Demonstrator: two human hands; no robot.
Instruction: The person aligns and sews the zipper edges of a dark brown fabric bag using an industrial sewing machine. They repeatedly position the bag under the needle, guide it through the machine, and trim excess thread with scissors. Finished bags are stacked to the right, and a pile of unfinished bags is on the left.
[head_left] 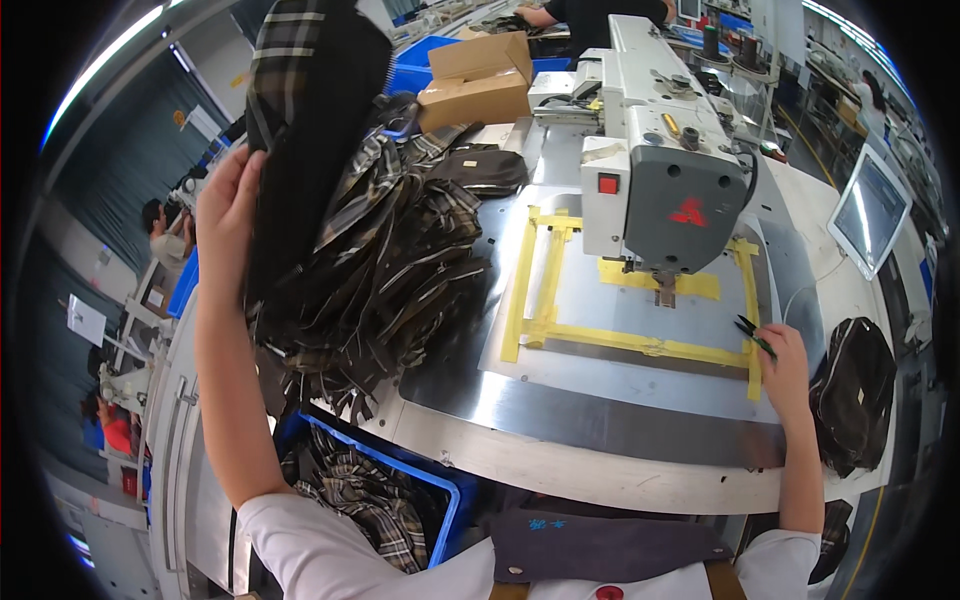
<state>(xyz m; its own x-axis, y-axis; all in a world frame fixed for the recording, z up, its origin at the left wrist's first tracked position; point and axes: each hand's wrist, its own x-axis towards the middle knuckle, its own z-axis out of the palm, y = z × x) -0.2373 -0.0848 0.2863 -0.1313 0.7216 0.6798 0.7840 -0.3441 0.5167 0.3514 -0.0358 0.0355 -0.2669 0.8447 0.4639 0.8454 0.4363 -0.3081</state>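
Note:
At the upper left my left hand (228,205) is raised, fingers and thumb pinching the edge of a dark fabric piece (325,130) with a plaid part and a zipper-like edge. The piece hangs over a heap of plaid and dark fabric pieces (400,265). On the right, my right hand (786,362) is closed around thread snips (757,337), their black tips pointing toward the sewing machine. It rests by the right corner of a yellow tape outline (650,345) on the metal plate. Above that plate stands the sewing machine's grey head (675,205).
A dark pouch (855,395) lies at the table's right edge, beside a tilted tablet screen (870,212). Another dark pouch (482,170) lies behind the heap, near an open cardboard box (480,85). Below the table edge, a blue bin (452,500) holds plaid fabric. Other people work farther away.

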